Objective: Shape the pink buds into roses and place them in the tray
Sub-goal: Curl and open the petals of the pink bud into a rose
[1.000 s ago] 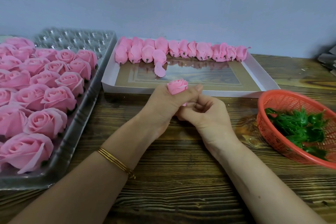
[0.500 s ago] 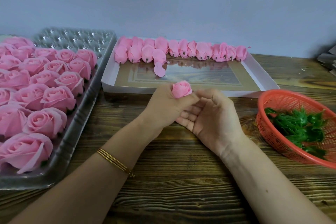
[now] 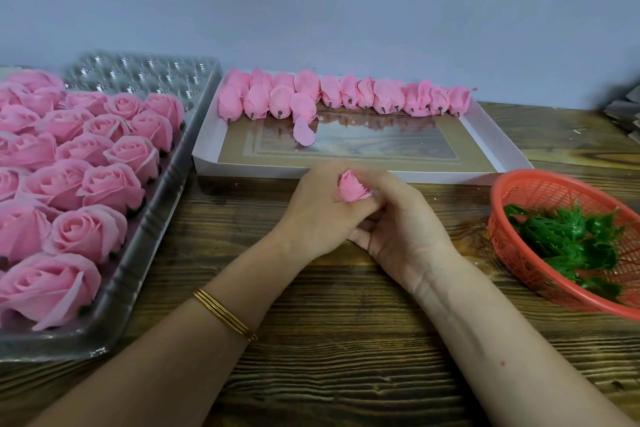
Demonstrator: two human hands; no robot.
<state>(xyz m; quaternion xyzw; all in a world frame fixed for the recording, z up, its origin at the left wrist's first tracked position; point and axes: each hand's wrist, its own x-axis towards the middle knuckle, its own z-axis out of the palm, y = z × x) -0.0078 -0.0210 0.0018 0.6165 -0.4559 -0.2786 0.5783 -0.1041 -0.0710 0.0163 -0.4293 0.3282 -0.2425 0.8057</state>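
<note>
Mostly there: the tray (image 3: 145, 288) is full of roses (image 3: 86, 184) bar its far rows, right of it left hand (image 3: 318, 218) and right hand (image 3: 405, 232) grip one bud (image 3: 351, 188), more buds (image 3: 346, 97) waiting.

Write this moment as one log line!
step: shaping | left hand: grips pink bud | right hand: pinches it | tray: partly filled

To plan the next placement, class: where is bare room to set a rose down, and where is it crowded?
Free: far cups of the tray, behind the roses; box floor before the buds; table between tray and left arm. Crowded: rest of tray; basket of leaves.
</note>
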